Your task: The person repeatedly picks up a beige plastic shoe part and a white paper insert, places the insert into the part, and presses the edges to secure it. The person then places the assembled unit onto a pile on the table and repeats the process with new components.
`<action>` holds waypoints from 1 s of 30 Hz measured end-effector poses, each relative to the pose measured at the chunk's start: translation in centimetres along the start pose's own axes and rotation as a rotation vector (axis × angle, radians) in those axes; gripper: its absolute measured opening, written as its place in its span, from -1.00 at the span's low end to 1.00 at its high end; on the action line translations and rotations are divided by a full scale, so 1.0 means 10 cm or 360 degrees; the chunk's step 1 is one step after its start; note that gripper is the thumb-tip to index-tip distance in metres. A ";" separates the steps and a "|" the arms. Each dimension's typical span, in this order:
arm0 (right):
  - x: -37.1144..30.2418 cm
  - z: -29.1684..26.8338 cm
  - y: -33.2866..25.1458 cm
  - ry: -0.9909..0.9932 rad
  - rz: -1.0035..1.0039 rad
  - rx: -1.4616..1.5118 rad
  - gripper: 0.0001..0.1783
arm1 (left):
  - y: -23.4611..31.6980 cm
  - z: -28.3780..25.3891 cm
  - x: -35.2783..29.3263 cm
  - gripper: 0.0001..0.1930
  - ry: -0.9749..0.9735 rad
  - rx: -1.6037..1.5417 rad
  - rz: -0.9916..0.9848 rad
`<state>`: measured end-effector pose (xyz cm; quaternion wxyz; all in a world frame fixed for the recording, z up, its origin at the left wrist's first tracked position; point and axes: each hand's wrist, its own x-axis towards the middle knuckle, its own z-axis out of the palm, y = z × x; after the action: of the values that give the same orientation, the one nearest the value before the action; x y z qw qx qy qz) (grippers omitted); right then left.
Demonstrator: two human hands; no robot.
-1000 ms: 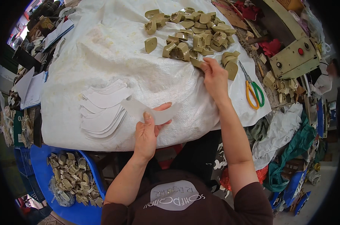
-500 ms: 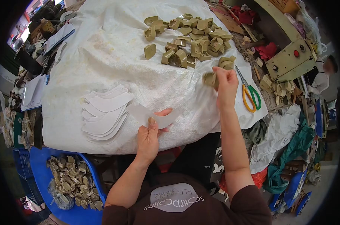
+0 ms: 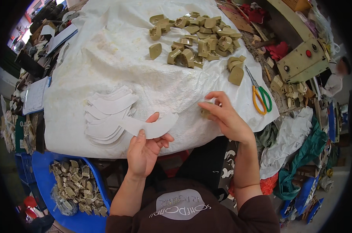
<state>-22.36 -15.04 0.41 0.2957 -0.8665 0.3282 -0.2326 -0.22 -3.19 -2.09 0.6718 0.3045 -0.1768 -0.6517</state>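
Note:
My left hand (image 3: 144, 153) pinches a curved white strip (image 3: 154, 128) between thumb and fingers, palm turned partly up. The strip's left end overlaps a fanned stack of similar white strips (image 3: 106, 122) on the white sheet. To the right, my right hand (image 3: 228, 118) holds a small olive shoe heel (image 3: 205, 112), mostly hidden behind the fingers. Beyond that hand, a few loose olive heels (image 3: 236, 75) lie by scissors (image 3: 262, 99) with one yellow and one green handle. A larger heap of olive heels (image 3: 205, 42) is spread at the far side of the sheet.
A white woven sheet (image 3: 106, 70) covers the table. At lower left stands a blue tub (image 3: 42, 174) full of heels. A cream machine box (image 3: 303, 60) with a red button is at right, above crumpled white and green bags (image 3: 300, 163). Papers (image 3: 36, 95) lie along the left edge.
My right hand has come left and nearer with the heel, uncovering a heel by the scissors. My left hand has shifted slightly left and turned its palm up, carrying the strip along.

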 end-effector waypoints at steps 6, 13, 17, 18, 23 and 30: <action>-0.05 0.14 0.13 0.0209 -0.0056 -0.0005 -0.49 | -0.04 -0.20 -0.13 -0.54 -0.0012 0.0052 0.0044; -0.09 0.31 0.00 0.0647 -0.0092 0.0000 -0.56 | 0.02 -0.19 -0.23 -0.57 0.0056 0.0055 0.0119; -0.20 0.25 -0.29 0.1030 -0.0383 0.0331 -0.60 | 0.00 -0.19 -0.25 -0.57 0.0169 0.0096 0.0147; -0.20 0.28 -0.37 0.0908 -0.0433 0.0388 -0.55 | -0.03 -0.18 -0.24 -0.58 0.0175 0.0121 0.0175; -0.12 0.68 -0.79 0.0677 -0.0485 0.0692 -0.47 | -0.18 -0.01 -0.24 -0.62 0.0300 0.0134 0.0215; -0.07 1.00 -0.73 0.0945 -0.0638 0.0479 -0.45 | -0.09 0.03 -0.37 -0.66 0.0029 0.0040 0.0146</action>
<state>-13.69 -6.50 -2.10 0.2603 -0.7553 0.1858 -0.5720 -1.40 0.43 -1.86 0.6987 0.3103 -0.1927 -0.6151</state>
